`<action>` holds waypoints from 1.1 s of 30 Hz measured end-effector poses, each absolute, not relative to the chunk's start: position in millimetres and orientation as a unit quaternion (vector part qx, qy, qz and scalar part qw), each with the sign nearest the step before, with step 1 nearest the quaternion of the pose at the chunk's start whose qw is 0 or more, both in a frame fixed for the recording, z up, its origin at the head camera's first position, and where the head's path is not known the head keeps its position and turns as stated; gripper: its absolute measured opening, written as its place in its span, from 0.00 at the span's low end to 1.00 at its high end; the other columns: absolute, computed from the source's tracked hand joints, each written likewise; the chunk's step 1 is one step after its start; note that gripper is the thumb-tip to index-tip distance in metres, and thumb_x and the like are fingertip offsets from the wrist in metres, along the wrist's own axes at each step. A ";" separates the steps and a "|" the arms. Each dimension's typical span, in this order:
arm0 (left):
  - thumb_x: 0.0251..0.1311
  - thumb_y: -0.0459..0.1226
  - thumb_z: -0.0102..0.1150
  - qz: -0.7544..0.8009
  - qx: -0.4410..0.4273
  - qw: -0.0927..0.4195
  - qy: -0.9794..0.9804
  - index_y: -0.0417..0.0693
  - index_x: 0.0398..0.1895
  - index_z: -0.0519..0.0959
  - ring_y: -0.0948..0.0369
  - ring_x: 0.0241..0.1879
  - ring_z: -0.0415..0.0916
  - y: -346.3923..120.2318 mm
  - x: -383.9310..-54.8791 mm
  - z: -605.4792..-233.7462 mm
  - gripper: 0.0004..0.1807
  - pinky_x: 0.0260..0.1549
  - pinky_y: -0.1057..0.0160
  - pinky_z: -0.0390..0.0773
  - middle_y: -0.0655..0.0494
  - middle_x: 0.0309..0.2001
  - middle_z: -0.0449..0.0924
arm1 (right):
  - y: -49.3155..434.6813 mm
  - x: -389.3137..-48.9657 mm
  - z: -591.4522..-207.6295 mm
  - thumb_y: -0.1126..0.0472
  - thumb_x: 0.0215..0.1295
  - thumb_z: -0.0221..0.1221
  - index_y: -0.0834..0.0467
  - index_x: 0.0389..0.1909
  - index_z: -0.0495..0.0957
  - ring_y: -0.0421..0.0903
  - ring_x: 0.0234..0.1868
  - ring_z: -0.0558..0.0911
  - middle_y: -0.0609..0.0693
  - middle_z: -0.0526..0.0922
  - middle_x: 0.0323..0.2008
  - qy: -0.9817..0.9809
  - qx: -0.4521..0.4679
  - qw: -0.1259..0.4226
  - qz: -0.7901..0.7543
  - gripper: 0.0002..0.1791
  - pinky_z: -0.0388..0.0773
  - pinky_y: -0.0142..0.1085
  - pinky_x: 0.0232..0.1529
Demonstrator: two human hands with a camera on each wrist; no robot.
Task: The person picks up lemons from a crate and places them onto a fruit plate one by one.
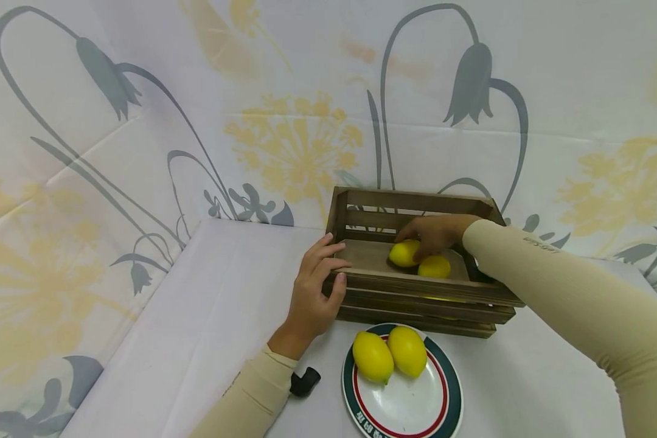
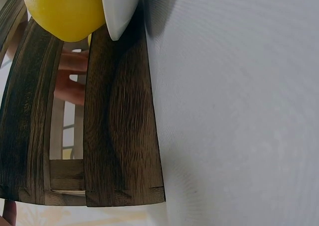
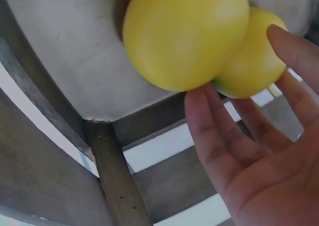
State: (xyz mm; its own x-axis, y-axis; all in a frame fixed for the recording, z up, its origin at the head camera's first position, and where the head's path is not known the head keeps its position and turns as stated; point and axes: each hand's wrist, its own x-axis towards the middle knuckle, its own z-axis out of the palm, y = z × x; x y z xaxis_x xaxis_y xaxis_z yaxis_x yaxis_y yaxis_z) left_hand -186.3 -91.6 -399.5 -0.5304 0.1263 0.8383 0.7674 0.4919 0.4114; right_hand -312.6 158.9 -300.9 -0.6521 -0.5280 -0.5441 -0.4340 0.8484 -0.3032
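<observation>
In the head view, my right hand (image 1: 438, 234) reaches into a brown slatted wooden crate (image 1: 416, 283). Its thumb and fingers pinch a yellow lemon (image 1: 404, 253), which also shows in the right wrist view as the lemon (image 3: 254, 56) between thumb and fingers. A second lemon (image 1: 434, 266) lies beside it, large and close in the right wrist view. My left hand (image 1: 317, 292) rests at the crate's left front corner, its fingers extended over the rim. Part of the right hand shows through the slats in the left wrist view.
A white plate (image 1: 410, 404) with a dark green rim and red ring stands in front of the crate, holding two lemons (image 1: 390, 354). A small black object (image 1: 305, 382) is beside the left wrist. Behind the white table (image 1: 219, 286) hangs a floral cloth (image 1: 301, 67).
</observation>
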 end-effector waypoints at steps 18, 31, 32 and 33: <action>0.61 0.33 0.53 -0.409 -0.291 0.391 -0.771 0.44 0.42 0.80 0.49 0.71 0.65 -93.1 -185.9 -399.3 0.09 0.73 0.54 0.65 0.47 0.59 0.77 | 156.7 -311.6 -307.5 0.58 0.68 0.61 0.61 0.70 0.68 0.55 0.58 0.74 0.61 0.74 0.63 0.916 -0.254 0.305 -0.062 0.31 0.73 0.54 0.64; 0.62 0.33 0.51 -0.405 -0.296 0.394 -0.771 0.44 0.42 0.80 0.49 0.71 0.65 -93.1 -187.2 -400.8 0.09 0.73 0.53 0.65 0.47 0.58 0.77 | 154.2 -312.7 -311.8 0.51 0.66 0.64 0.61 0.65 0.74 0.51 0.54 0.78 0.60 0.77 0.62 0.916 -0.268 0.293 -0.061 0.29 0.79 0.47 0.57; 0.62 0.33 0.51 -0.405 -0.296 0.395 -0.770 0.44 0.42 0.80 0.49 0.71 0.65 -93.3 -187.5 -400.7 0.09 0.73 0.53 0.65 0.47 0.58 0.77 | 153.9 -312.7 -310.6 0.52 0.67 0.64 0.61 0.65 0.74 0.50 0.52 0.78 0.60 0.77 0.60 0.915 -0.267 0.296 -0.066 0.29 0.80 0.45 0.55; 0.62 0.34 0.51 -0.404 -0.297 0.395 -0.770 0.44 0.42 0.80 0.49 0.71 0.65 -93.5 -187.8 -400.5 0.09 0.73 0.53 0.65 0.47 0.58 0.77 | 153.8 -312.9 -309.4 0.52 0.67 0.63 0.61 0.65 0.74 0.49 0.50 0.78 0.59 0.78 0.60 0.914 -0.267 0.297 -0.068 0.29 0.81 0.42 0.52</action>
State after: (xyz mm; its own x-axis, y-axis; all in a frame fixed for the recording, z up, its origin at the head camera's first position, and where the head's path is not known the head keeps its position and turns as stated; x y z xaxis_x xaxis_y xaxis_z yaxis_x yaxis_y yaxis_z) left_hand -187.8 -93.5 -400.5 -0.5118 0.1367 0.8481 0.7761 0.4970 0.3882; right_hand -312.9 153.8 -309.4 -0.6809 -0.5290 -0.5065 -0.4483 0.8479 -0.2830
